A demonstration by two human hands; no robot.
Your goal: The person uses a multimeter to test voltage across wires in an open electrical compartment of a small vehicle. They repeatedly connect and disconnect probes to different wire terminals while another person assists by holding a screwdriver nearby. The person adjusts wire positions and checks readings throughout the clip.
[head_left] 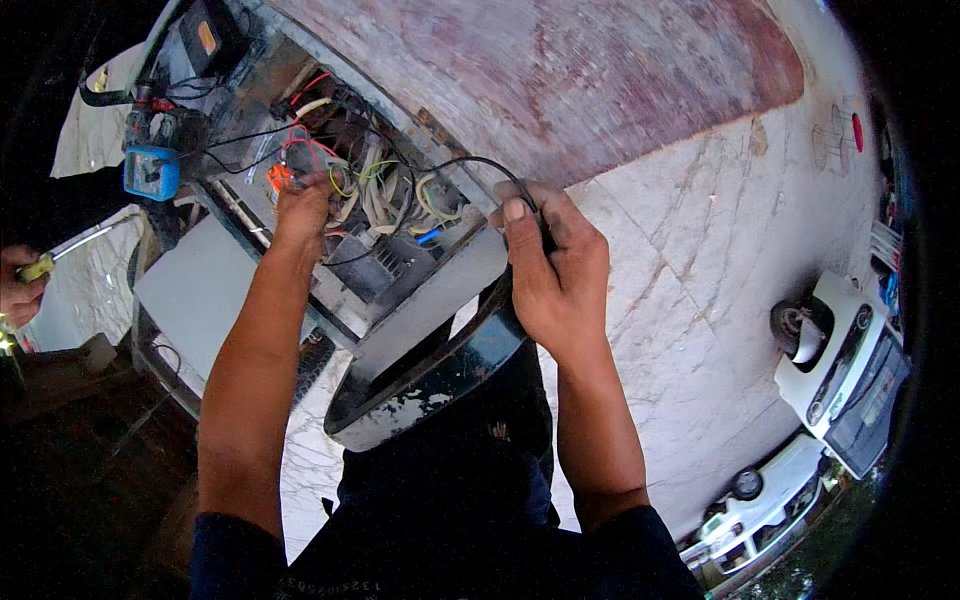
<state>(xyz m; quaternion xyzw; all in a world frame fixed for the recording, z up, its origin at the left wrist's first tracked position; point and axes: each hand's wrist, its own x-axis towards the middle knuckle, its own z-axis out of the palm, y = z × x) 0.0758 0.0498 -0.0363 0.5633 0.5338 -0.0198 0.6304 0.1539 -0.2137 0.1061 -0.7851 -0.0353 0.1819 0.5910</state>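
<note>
An open metal compartment [430, 290] packed with wiring lies in front of me. My left hand [303, 208] reaches in among the wires with its fingers drawn together. It is beside an orange piece [280, 178] and a yellow-green wire [345, 182]; what its fingertips grip is hidden. At the compartment's right corner, my right hand [560, 265] pinches a black cable [490, 162] between thumb and fingers. That cable arches back over the compartment. A cluster of pale wires [378, 200] and a blue connector [428, 237] sit between my hands.
At the left edge, another person's hand [18, 290] holds a screwdriver [38, 268] with a yellow handle. A blue-and-black device [150, 172] and a black box [210, 38] are at the compartment's far left. A curved dark metal guard [440, 385] juts out below. White vehicles [835, 370] stand far right.
</note>
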